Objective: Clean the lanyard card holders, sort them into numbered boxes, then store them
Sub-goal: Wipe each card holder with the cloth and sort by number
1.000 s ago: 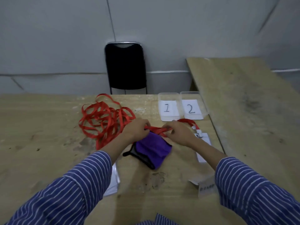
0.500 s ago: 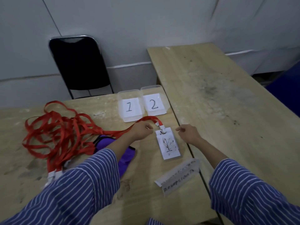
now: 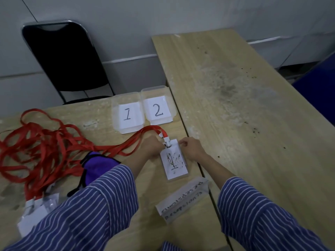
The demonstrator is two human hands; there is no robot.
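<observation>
Head view: left hand [image 3: 152,146] pinches the clip [image 3: 166,141] at the holder's [image 3: 175,162] 12 o'clock end; right hand [image 3: 192,148] pinches its 1 o'clock corner.

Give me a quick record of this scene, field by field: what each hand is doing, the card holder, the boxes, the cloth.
left hand: grip at the clip end of the card holder
right hand: pinching the holder's top right corner
card holder: flat on the table, scribbled card inside
lanyard: red, attached
boxes: box 1, box 2, side by side, labels only visible
purple cloth: on table, untouched
</observation>
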